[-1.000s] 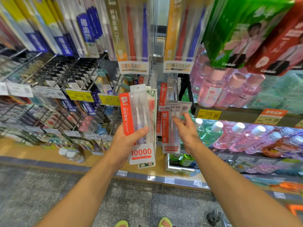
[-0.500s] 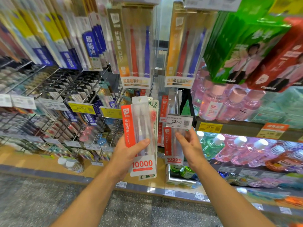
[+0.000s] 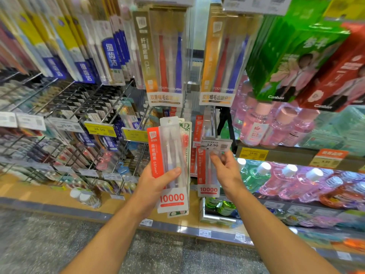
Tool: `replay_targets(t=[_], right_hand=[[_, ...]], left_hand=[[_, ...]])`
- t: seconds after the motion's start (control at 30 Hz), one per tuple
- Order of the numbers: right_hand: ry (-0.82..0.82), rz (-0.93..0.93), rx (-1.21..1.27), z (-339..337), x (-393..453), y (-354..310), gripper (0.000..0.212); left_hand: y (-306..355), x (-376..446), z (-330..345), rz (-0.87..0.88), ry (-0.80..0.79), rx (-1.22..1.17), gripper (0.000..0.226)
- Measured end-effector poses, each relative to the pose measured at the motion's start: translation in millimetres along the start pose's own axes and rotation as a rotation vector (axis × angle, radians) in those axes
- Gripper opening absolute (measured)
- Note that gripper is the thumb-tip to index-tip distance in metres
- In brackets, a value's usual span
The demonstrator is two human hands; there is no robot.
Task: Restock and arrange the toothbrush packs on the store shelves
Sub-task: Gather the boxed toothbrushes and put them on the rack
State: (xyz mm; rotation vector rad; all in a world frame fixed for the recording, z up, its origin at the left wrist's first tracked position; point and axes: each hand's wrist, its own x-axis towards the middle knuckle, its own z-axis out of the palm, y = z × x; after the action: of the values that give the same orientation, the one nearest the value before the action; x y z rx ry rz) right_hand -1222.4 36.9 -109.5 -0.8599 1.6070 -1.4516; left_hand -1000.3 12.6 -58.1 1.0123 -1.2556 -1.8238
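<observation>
Shelves of hanging toothbrush packs fill my head view, mouthwash bottles (image 3: 256, 125) far right. My left hand (image 3: 156, 186) grips a red-edged toothbrush pack (image 3: 169, 165); my right hand (image 3: 225, 171), fingers loosely open, touches the hung pack (image 3: 207, 175) under the 12.90 price tag (image 3: 215, 144). Next, I judge, threading the held pack's hole onto that peg; the tag blocks the tip.

Red-and-clear toothbrush pack (image 3: 171, 167), marked 10000, upright, off the shelf, a green-edged pack (image 3: 186, 135) right behind it. Matching hung pack (image 3: 207, 175) to its right, vertical below 12.90 tag, more red packs behind.
</observation>
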Motion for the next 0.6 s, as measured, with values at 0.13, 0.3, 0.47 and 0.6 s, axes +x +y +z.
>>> replay_targets(t=[0.13,0.3,0.47,0.6], right_hand=[[0.055,0.024,-0.080,4.6,13.3,-1.9,0.026],[0.111,-0.068,-0.180,4.2,40.0,-6.1,0.031],[0.221,-0.079,-0.155,11.6,68.2,-1.5,0.043],[0.242,-0.065,-0.062,19.2,84.2,2.3,0.034]], left_hand=[[0.6,-0.1,2.0,0.009,0.001,0.004,0.046],[1.3,3.1,4.2,0.017,0.001,-0.009,0.045],[2.2,7.8,8.3,0.016,0.014,-0.010,0.042],[-0.5,9.5,9.8,0.017,0.027,0.010,0.042]])
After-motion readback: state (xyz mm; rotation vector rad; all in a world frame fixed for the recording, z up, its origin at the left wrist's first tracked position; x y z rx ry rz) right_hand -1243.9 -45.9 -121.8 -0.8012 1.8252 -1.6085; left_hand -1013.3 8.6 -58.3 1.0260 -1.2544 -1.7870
